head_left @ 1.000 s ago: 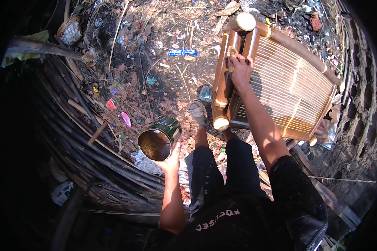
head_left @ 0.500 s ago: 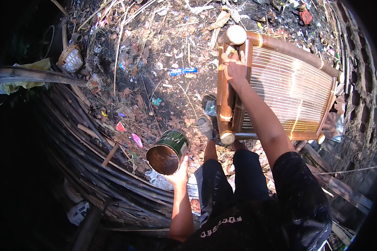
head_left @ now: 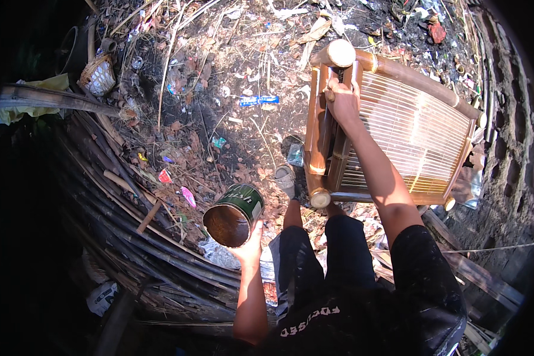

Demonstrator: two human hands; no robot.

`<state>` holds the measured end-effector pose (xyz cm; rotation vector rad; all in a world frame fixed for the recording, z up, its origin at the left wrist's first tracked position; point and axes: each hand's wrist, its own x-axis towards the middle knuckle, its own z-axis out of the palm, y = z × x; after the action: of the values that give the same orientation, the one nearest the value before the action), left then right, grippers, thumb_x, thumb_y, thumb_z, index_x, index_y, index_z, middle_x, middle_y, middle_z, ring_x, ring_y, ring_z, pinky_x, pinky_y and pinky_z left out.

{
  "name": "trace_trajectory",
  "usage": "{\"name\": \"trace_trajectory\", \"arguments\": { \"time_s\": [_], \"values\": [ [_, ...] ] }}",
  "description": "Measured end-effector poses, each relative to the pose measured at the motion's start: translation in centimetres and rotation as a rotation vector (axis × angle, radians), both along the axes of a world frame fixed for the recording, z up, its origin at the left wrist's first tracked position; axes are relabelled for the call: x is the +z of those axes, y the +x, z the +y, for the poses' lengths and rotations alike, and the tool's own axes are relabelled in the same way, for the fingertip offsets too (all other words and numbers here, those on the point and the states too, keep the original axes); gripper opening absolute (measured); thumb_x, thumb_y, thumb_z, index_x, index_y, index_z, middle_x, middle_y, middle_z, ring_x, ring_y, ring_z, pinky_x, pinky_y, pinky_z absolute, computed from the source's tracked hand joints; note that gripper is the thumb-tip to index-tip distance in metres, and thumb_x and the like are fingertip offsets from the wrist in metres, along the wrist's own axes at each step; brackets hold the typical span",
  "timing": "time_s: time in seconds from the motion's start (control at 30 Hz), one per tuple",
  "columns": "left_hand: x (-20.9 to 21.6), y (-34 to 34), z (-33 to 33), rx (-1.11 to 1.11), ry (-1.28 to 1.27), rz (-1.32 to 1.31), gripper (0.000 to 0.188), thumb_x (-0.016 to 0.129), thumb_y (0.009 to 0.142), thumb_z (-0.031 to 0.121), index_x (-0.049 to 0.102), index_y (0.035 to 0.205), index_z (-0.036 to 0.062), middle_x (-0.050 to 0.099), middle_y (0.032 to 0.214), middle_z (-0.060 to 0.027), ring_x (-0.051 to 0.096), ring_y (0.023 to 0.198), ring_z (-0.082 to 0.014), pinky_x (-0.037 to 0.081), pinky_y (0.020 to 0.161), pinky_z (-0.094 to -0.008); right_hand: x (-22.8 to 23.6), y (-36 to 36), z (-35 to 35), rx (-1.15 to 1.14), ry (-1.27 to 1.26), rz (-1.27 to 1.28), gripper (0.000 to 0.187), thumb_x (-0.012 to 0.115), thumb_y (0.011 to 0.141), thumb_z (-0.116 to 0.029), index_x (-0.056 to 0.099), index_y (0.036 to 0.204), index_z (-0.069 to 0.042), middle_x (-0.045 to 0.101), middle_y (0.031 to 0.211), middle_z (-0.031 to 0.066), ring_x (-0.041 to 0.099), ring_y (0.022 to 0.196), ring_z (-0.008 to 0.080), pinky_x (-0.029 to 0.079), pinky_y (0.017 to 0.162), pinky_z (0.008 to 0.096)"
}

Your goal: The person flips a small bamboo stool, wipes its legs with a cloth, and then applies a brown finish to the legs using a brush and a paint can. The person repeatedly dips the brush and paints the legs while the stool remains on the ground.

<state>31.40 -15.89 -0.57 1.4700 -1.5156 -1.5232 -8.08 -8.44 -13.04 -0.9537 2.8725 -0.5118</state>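
Note:
My left hand [head_left: 250,244] grips a green metal can [head_left: 244,200] by its side, low and left of my legs. The can tilts with its mouth toward me, and its inside [head_left: 226,225] is coated brown. Up and to the right, my right hand [head_left: 343,102] is closed at the end of a bamboo frame piece [head_left: 418,127] with thin, glossy slats. Its fingers are curled at the gap between two brown end poles. A small tan tip shows by the fingers; what they hold is mostly hidden.
Dry leaves and litter cover the ground, including a blue wrapper [head_left: 258,101]. Long dark bamboo poles [head_left: 160,234] lie curved at the left. A small woven basket [head_left: 98,76] sits far left. A rough wall [head_left: 513,124] stands at the right, with loose boards [head_left: 477,274] below.
My right hand has moved nearer and slightly right along the end poles, and its fingers are more curled. The can stays in my left hand, shifted only slightly.

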Motion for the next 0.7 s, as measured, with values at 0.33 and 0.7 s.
{"name": "trace_trajectory", "arguments": {
  "time_s": [0.33, 0.7],
  "values": [
    [-0.9, 0.4, 0.9, 0.003, -0.040, -0.034, 0.070, 0.086, 0.072, 0.007, 0.049, 0.131, -0.0044, 0.055, 0.129, -0.0140, 0.055, 0.113, -0.0246, 0.045, 0.100, -0.0397, -2.4, 12.9, 7.1, 0.587, 0.550, -0.657, 0.022, 0.066, 0.082, -0.028, 0.067, 0.102, -0.019, 0.070, 0.083, 0.0098, 0.068, 0.086, 0.0272, 0.035, 0.097, 0.0460],
    [-0.3, 0.2, 2.3, -0.042, 0.011, -0.012, 0.072, 0.082, 0.075, 0.003, 0.044, 0.135, -0.0040, 0.052, 0.132, -0.0150, 0.054, 0.116, -0.0249, 0.045, 0.101, -0.0392, -3.0, 12.0, 7.1, 0.554, 0.330, -0.449, 0.024, 0.067, 0.084, -0.028, 0.070, 0.106, -0.020, 0.070, 0.079, 0.0077, 0.066, 0.078, 0.0248, 0.034, 0.092, 0.0382]
  ]
}}
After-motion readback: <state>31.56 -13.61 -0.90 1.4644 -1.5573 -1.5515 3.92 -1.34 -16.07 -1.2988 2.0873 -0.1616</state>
